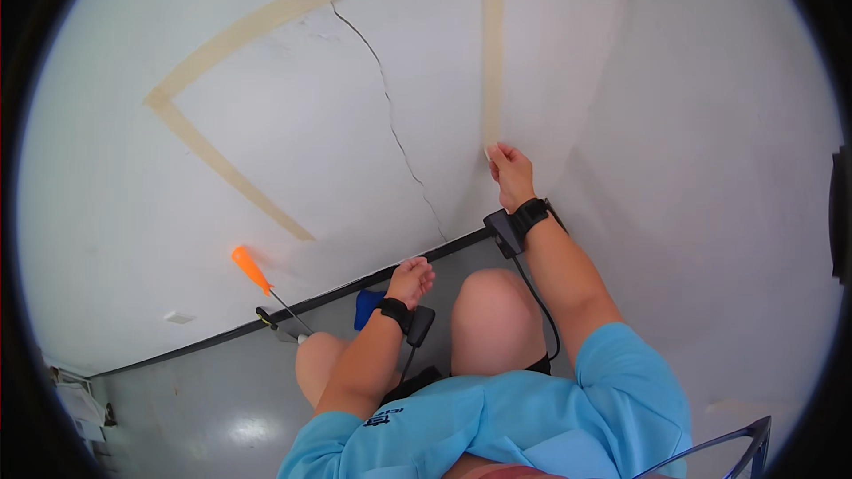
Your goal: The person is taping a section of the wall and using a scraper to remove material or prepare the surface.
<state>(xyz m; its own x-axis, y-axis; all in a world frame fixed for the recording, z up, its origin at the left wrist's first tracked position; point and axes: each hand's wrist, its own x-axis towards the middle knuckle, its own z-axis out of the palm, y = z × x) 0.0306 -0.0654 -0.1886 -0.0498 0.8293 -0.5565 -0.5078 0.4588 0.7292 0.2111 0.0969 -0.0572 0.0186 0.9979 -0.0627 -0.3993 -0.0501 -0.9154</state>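
My right hand [510, 176] pinches the lower end of the right-hand strip of beige masking tape [493, 53] on the white wall. The tape forms a frame with a long upper strip [293, 2] and a slanting left strip [235, 176]. Inside it, a dark jagged crack [388, 98] runs down the wall toward the floor. In front of my left knee, my left hand [413, 281] is closed with curled fingers, and nothing shows in it. Each wrist wears a black strap with a small box and cable.
An orange-handled tool [251, 270] with a thin metal rod leans at the wall by my left knee, its lower end partly hidden. A blue object [367, 309] lies behind my left wrist. Black skirting [342, 290] edges the grey floor [204, 390]. Stacked items [82, 404] stand far left.
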